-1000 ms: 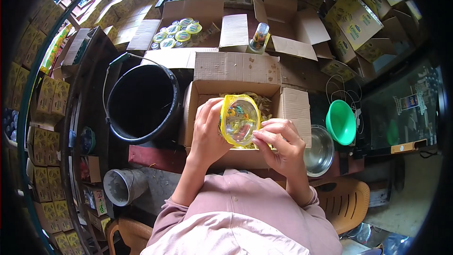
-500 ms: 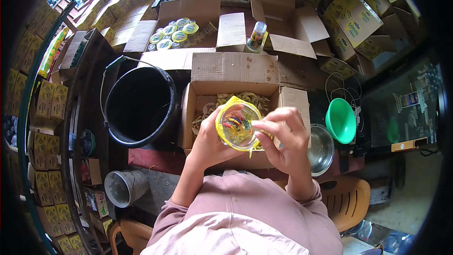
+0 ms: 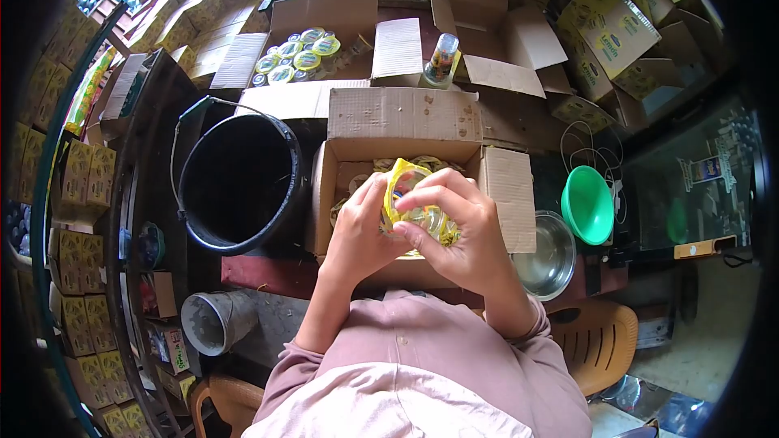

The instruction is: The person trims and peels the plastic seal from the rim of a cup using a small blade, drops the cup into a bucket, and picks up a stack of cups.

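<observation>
A clear plastic cup point(image 3: 430, 217) with a yellow film edge point(image 3: 398, 172) is held over an open cardboard box point(image 3: 406, 118). My left hand point(image 3: 357, 231) is wrapped round the cup's left side. Across the cup's mouth reaches my right hand point(image 3: 464, 231), its thumb and fingers curled together at the yellow film along the rim. The cup is tilted and partly covered by my fingers; coloured print shows on it. Pale yellow scraps point(image 3: 448, 166) lie inside the box below.
A black bucket point(image 3: 188, 186) stands left of the box; a green bowl point(image 3: 587, 205) and a metal bowl point(image 3: 545, 258) sit to the right. Behind are a carton point(image 3: 324, 12) of lidded cups, a stack of cups point(image 3: 442, 61) and another open carton point(image 3: 503, 77). A grey bucket point(image 3: 213, 324) is at lower left.
The cup has turned and tilted so its mouth faces more to the right. My right hand has moved left over the mouth, its fingers now at the film on the rim.
</observation>
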The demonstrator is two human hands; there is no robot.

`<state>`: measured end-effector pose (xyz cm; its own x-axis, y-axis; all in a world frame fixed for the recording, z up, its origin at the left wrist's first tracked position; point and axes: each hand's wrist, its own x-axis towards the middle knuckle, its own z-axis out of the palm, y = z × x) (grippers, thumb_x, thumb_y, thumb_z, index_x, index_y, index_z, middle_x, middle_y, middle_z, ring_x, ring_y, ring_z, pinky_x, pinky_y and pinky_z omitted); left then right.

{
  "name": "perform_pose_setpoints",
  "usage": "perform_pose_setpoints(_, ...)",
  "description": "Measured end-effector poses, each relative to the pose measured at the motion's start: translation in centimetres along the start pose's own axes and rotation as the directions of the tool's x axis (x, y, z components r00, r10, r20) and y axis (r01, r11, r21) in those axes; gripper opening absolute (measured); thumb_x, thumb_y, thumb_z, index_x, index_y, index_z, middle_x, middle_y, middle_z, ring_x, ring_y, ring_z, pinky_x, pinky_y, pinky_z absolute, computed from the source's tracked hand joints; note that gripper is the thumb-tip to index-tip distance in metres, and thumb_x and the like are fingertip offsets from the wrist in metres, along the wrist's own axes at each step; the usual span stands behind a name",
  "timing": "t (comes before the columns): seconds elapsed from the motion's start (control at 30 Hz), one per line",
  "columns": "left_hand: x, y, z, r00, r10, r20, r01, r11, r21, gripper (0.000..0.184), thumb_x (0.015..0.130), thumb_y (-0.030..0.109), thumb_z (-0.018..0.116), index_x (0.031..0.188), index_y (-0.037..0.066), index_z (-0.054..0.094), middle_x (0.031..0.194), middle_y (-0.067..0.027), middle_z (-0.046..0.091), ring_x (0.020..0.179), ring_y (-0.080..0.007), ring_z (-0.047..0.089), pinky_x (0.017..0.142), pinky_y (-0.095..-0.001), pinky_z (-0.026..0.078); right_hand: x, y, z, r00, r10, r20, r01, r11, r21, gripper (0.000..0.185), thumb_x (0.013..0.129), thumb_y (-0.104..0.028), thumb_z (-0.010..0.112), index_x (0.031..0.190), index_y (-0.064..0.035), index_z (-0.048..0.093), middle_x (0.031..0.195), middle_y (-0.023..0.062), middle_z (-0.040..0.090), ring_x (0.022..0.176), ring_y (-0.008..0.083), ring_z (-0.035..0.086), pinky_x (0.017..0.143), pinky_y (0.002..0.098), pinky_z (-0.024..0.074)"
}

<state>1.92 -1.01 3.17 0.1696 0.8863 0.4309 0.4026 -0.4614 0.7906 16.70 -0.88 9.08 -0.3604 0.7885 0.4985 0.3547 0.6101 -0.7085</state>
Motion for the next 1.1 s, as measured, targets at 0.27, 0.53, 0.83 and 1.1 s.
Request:
perform_pose_setpoints(0.27, 0.0, -0.1, 0.0, 0.998, 0.02, -0.058, -0.016, 0.997, 0.071, 0.055, 0.059, 0.011, 0.072, 0.108, 0.003, 0.048, 0.093, -0.0151, 0.055, 0.085, -0.0344, 0.057, 0.072, -0.0401, 0.048, 0.0, 0.2, -0.1, 0.999, 0.028, 0.042, -0.029, 0.999, 0.034, 0.017, 0.07, -0.011, 0.071, 0.086, -0.0078, 0.067, 0.084, 0.0062, 0.062, 0.083, 0.0223, 0.058, 0.074, 0.0341, 0.0397)
perform_pose_setpoints(0.53, -0.2, -0.5, -0.1, 0.991, 0.072, -0.11, -0.048, 0.978, 0.202, 0.055, 0.057, 0.012, 0.071, 0.106, 0.002, 0.049, 0.095, -0.0158, 0.055, 0.089, -0.0351, 0.055, 0.076, -0.0423, 0.047, -0.2, 0.3, 0.5, 0.999, -0.035, -0.001, 0.035, 0.998, 0.049, 0.012, 0.069, -0.01, 0.072, 0.08, -0.0076, 0.067, 0.08, 0.0073, 0.064, 0.077, 0.0229, 0.06, 0.074, 0.0334, 0.0406)
perform_pose_setpoints(0.83, 0.1, -0.1, -0.1, 0.991, -0.056, -0.122, 0.064, 0.996, 0.067, 0.053, 0.062, 0.013, 0.074, 0.106, 0.002, 0.048, 0.096, -0.0152, 0.055, 0.086, -0.0337, 0.058, 0.073, -0.0383, 0.049, -0.4, 0.3, 0.9, 0.997, -0.081, 0.017, 0.082, 0.989, -0.124, 0.011, 0.073, -0.011, 0.068, 0.079, -0.007, 0.059, 0.083, 0.0069, 0.061, 0.085, 0.0232, 0.058, 0.078, 0.0362, 0.0392)
perform_pose_setpoints(1.1, 0.1, -0.6, -0.9, 0.977, -0.115, -0.181, 0.112, 0.993, -0.028, 0.062, 0.061, 0.012, 0.078, 0.114, 0.004, 0.047, 0.098, -0.0131, 0.056, 0.088, -0.0276, 0.06, 0.076, -0.0342, 0.049, -1.3, 2.1, -0.2, 0.991, -0.009, -0.13, 0.006, 1.0, -0.027, 0.009, 0.073, -0.009, 0.069, 0.079, -0.0062, 0.062, 0.082, 0.0076, 0.061, 0.083, 0.0232, 0.058, 0.077, 0.0348, 0.0417)
